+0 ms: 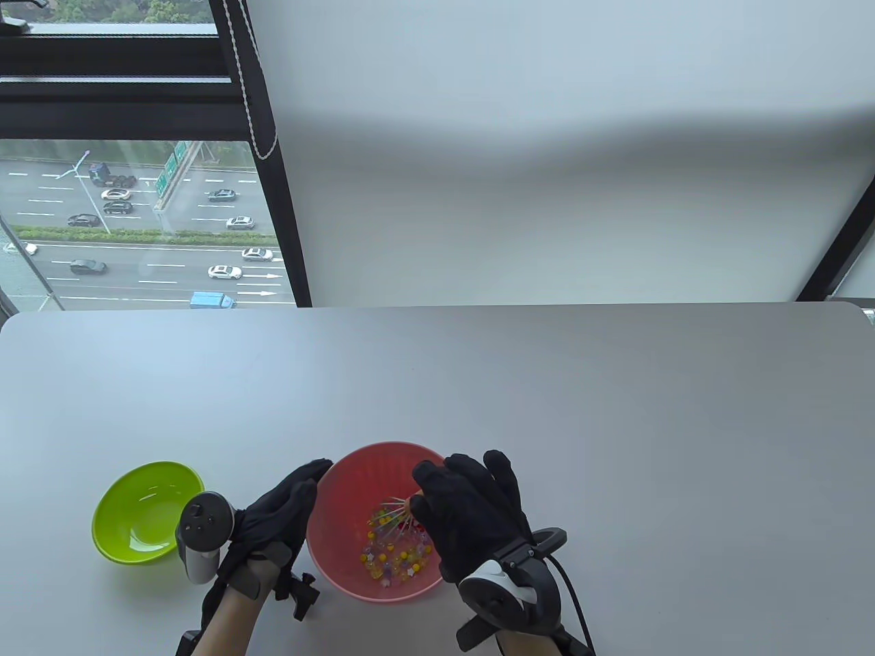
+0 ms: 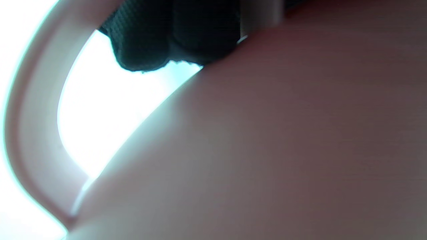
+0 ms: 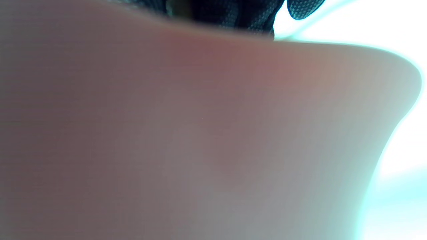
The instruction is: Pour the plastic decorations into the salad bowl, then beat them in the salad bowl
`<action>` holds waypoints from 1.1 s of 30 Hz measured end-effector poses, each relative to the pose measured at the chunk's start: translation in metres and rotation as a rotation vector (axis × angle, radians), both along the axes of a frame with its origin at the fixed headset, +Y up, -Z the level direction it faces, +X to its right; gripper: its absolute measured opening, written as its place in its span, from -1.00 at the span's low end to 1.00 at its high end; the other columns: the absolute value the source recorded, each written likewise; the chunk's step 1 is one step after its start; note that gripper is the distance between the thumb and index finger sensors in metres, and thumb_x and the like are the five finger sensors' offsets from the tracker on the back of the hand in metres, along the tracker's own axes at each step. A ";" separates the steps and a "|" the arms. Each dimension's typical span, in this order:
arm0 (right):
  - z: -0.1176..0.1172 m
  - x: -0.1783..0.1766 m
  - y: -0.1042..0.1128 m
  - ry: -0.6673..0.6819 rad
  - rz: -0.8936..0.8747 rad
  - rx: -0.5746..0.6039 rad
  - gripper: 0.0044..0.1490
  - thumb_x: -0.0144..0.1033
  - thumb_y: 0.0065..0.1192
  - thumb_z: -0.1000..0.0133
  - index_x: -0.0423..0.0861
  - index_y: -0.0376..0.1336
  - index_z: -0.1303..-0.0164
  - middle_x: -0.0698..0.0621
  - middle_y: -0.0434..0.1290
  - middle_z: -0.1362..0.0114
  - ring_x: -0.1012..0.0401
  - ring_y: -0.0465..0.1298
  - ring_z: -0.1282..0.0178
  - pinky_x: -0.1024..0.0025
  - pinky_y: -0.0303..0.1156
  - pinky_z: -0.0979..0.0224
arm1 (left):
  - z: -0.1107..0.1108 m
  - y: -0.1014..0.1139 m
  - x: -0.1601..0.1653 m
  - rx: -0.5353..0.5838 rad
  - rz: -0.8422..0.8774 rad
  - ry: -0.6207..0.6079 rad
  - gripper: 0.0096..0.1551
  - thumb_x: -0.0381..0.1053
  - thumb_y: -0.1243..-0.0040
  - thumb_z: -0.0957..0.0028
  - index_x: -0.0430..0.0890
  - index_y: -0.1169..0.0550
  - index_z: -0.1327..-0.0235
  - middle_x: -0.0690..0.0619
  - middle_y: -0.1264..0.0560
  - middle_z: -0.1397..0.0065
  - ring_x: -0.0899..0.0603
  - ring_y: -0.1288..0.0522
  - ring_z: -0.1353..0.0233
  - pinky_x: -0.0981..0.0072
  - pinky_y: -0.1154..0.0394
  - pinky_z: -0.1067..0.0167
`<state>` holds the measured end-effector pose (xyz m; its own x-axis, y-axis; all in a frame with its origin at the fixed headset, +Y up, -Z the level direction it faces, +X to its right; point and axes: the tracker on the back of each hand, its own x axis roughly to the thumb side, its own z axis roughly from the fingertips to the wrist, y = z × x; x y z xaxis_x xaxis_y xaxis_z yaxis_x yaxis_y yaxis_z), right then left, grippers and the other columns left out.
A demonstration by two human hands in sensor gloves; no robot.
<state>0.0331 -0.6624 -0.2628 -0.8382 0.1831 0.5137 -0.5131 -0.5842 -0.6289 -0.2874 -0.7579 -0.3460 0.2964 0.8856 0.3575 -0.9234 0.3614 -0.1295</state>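
Observation:
A pink salad bowl [image 1: 362, 478] stands near the table's front edge, with small yellow, clear and purple plastic decorations [image 1: 393, 564] lying at its bottom. My right hand [image 1: 472, 512] hovers over the bowl's right side and grips a whisk [image 1: 395, 517] with an orange handle. The whisk's wires reach down among the decorations. My left hand [image 1: 290, 502] lies with straight fingers against the bowl's outer left wall. The wrist views are filled by the blurred pink bowl wall [image 2: 267, 150] [image 3: 200, 133], with gloved fingers [image 2: 150, 40] [image 3: 233, 13] at the top edge.
A lime-green bowl [image 1: 143, 509] sits to the left of my left hand, with nothing in it. The grey table [image 1: 547, 396] stretches back to a white wall and a window on the left.

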 end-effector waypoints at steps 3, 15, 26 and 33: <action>0.000 0.000 0.000 -0.004 0.006 0.006 -0.36 0.17 0.18 -0.24 0.26 0.14 -0.53 0.23 0.55 -0.30 0.18 0.43 -0.48 -0.03 0.04 -0.70 | 0.000 0.000 0.000 0.000 0.000 0.000 -0.30 0.32 0.13 -0.20 -0.07 -0.49 -0.41 0.00 -0.60 0.13 -0.22 -0.57 -0.05 -0.24 -0.31 -0.39; 0.001 0.006 0.003 -0.019 0.004 0.025 -0.37 0.16 0.02 -0.29 0.29 0.07 -0.59 0.22 0.51 -0.30 0.17 0.37 -0.50 -0.03 0.01 -0.70 | 0.000 0.000 0.000 0.000 0.000 0.000 -0.30 0.32 0.13 -0.20 -0.07 -0.49 -0.41 0.01 -0.60 0.13 -0.22 -0.57 -0.05 -0.24 -0.31 -0.39; -0.001 0.005 0.001 0.014 -0.027 -0.025 -0.35 0.20 0.03 -0.28 0.23 0.11 -0.58 0.24 0.56 -0.21 0.19 0.44 -0.43 -0.03 0.03 -0.70 | 0.000 0.000 0.000 0.000 0.000 0.000 -0.30 0.32 0.13 -0.20 -0.07 -0.49 -0.41 0.00 -0.60 0.13 -0.22 -0.57 -0.05 -0.24 -0.31 -0.39; -0.002 0.003 0.000 0.019 -0.033 -0.033 -0.36 0.22 0.11 -0.25 0.23 0.17 -0.53 0.25 0.59 -0.20 0.21 0.47 -0.41 -0.02 0.05 -0.69 | 0.000 0.000 0.000 0.000 0.000 0.000 -0.30 0.32 0.13 -0.20 -0.07 -0.49 -0.41 0.01 -0.60 0.13 -0.21 -0.57 -0.05 -0.24 -0.31 -0.39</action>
